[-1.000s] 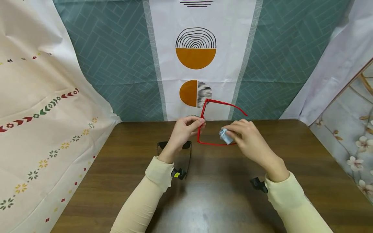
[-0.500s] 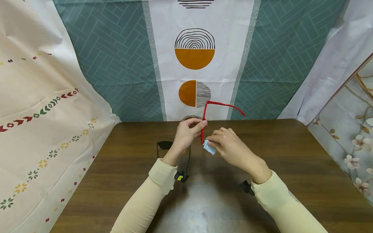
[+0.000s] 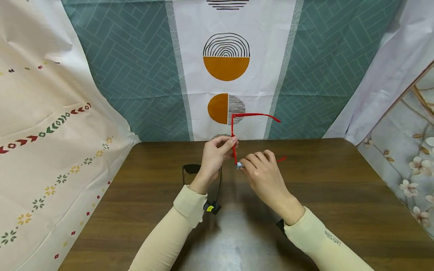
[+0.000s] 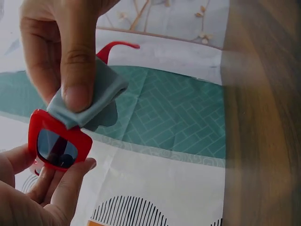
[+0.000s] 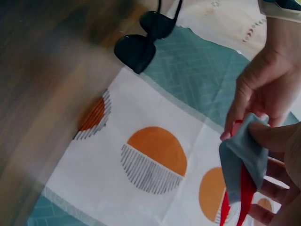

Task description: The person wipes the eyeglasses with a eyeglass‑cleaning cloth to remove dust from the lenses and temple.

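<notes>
Red-framed sunglasses (image 3: pixel 233 126) are held up above the table, temples spread and pointing right. My left hand (image 3: pixel 213 158) pinches the front frame near its middle between thumb and fingers. A light blue cloth (image 3: pixel 239 165) is pinched in my right hand (image 3: pixel 266 177) at the frame's lower corner. In the left wrist view, the folded cloth (image 4: pixel 106 89) lies against the rim beside one dark lens (image 4: pixel 49 146), under the right thumb. The right wrist view shows the cloth (image 5: pixel 235 155) over part of a red temple (image 5: pixel 247 193). Most of the lower temple is hidden behind the right hand.
Black sunglasses (image 3: pixel 192 169) rest on the brown wooden table (image 3: pixel 135 210), partly behind the left wrist. A patterned cloth backdrop (image 3: pixel 135 75) hangs behind the table's far edge. A small black camera (image 3: pixel 213 207) sits on the left wrist.
My right hand has moved left with the cloth, from beside the lower temple to the frame's lower corner, and has turned. The red sunglasses have tilted slightly; my left hand keeps its pinch.
</notes>
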`<state>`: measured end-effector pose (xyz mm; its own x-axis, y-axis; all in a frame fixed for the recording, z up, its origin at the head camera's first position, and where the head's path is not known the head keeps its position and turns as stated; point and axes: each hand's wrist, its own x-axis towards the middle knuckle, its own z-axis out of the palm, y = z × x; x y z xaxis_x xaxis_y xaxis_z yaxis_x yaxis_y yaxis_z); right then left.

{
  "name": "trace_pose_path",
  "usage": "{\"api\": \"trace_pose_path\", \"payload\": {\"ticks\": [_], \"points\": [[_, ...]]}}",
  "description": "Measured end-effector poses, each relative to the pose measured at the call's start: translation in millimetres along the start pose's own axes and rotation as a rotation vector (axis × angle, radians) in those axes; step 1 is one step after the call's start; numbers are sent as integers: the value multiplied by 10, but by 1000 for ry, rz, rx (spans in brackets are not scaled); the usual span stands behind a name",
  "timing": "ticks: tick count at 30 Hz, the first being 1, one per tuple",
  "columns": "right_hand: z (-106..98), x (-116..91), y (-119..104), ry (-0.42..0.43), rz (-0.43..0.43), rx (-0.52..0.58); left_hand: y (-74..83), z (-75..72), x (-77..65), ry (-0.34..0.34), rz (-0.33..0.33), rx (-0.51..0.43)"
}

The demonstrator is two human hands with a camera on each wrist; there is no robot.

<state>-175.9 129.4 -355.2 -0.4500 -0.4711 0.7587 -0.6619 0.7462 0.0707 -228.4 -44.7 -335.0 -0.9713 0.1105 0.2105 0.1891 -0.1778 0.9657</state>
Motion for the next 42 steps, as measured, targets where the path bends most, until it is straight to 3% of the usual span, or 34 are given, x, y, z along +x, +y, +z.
{"api": "trace_pose_path", "payload": {"ticks": [5, 11, 19, 31, 42], "points": [[17, 3, 14, -12, -39, -6, -6, 13, -9, 8, -18, -25], [22, -55, 48, -30, -58, -30, -14, -3, -14, -1, -47, 20], [-12, -147, 129, -8, -63, -7, -22, -94, -20, -7, -65, 19], [-92, -282, 371, 54, -91, 117, -14, -241, -17, 0, -52, -6], [-125, -419, 619, 199, -122, 305, 48, -400, -28, -56, -61, -34]]}}
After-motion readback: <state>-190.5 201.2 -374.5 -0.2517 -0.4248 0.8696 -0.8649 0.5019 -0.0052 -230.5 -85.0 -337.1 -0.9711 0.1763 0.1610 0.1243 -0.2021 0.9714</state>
